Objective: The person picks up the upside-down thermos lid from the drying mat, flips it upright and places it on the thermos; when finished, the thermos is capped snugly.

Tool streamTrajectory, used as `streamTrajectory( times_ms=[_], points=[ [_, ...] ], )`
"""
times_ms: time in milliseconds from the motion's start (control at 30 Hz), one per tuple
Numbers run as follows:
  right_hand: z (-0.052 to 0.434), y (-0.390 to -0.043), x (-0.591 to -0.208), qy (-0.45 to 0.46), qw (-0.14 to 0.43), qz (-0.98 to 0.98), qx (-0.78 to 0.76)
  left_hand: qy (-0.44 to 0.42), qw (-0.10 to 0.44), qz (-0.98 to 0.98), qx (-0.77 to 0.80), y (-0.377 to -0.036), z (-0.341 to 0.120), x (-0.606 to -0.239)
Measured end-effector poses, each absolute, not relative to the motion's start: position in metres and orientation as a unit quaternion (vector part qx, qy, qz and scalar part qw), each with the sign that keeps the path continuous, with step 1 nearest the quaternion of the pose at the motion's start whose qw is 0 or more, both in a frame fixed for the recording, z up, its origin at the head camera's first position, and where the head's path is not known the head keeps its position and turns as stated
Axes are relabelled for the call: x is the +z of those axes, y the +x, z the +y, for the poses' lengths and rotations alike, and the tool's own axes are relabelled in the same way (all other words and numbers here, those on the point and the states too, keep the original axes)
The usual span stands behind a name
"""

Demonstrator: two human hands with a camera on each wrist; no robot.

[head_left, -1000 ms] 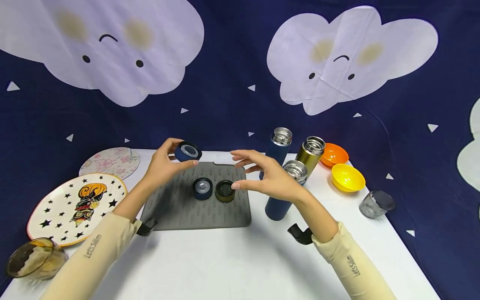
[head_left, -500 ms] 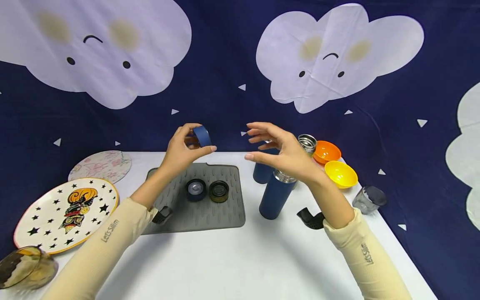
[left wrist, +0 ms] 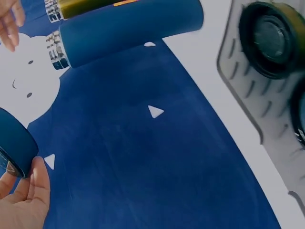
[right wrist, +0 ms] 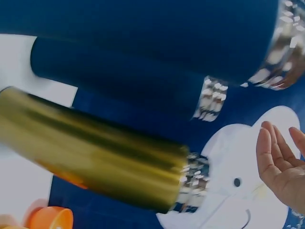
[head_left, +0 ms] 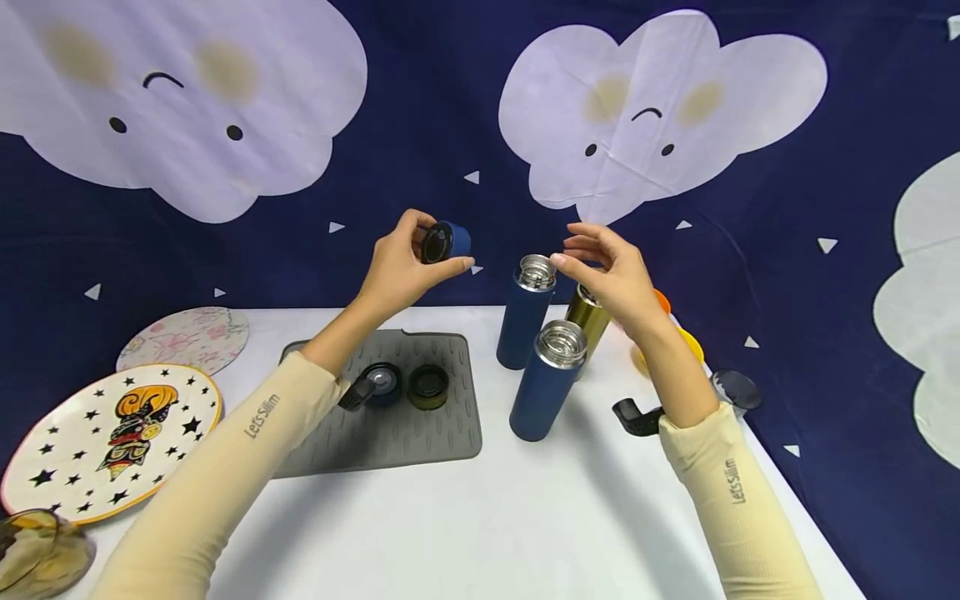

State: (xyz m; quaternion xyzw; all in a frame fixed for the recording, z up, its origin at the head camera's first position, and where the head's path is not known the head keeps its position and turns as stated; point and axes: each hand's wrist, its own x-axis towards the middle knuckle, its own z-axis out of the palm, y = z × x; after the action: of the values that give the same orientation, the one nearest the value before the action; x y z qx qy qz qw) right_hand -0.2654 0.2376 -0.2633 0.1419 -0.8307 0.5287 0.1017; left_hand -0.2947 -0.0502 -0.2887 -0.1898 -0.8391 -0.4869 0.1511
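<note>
In the head view my left hand grips a blue bottle lid in the air, left of the bottles. The left wrist view shows that lid between fingers and thumb. My right hand is raised with loosely extended fingers and holds nothing; it hovers above a gold bottle, hiding part of it. A rear blue bottle and a front blue bottle stand upright beside it. Their steel necks are uncapped. Another blue lid and a gold-rimmed black lid lie on the grey mat.
The grey mat lies left of the bottles. Two plates, one star-patterned and one floral, are at the left, near an amber glass. A yellow bowl, an orange bowl and a grey glass sit at the right.
My left hand has lifted the blue lid up and to the right, turning it. My right hand has risen and moved right, over the gold bottle. The head view has shifted slightly.
</note>
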Motion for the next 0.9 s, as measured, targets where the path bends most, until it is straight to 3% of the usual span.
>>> streamTrajectory(
  times_ms=[200, 900],
  points=[
    [0.244, -0.272, -0.280, 0.142, 0.091, -0.831, 0.530, -0.202, 0.147, -0.851, -0.461, -0.304, -0.033, -0.282],
    [0.240, -0.281, -0.315, 0.083, -0.050, -0.824, 0.558, -0.247, 0.111, -0.863, -0.428, -0.324, 0.022, -0.275]
  ],
)
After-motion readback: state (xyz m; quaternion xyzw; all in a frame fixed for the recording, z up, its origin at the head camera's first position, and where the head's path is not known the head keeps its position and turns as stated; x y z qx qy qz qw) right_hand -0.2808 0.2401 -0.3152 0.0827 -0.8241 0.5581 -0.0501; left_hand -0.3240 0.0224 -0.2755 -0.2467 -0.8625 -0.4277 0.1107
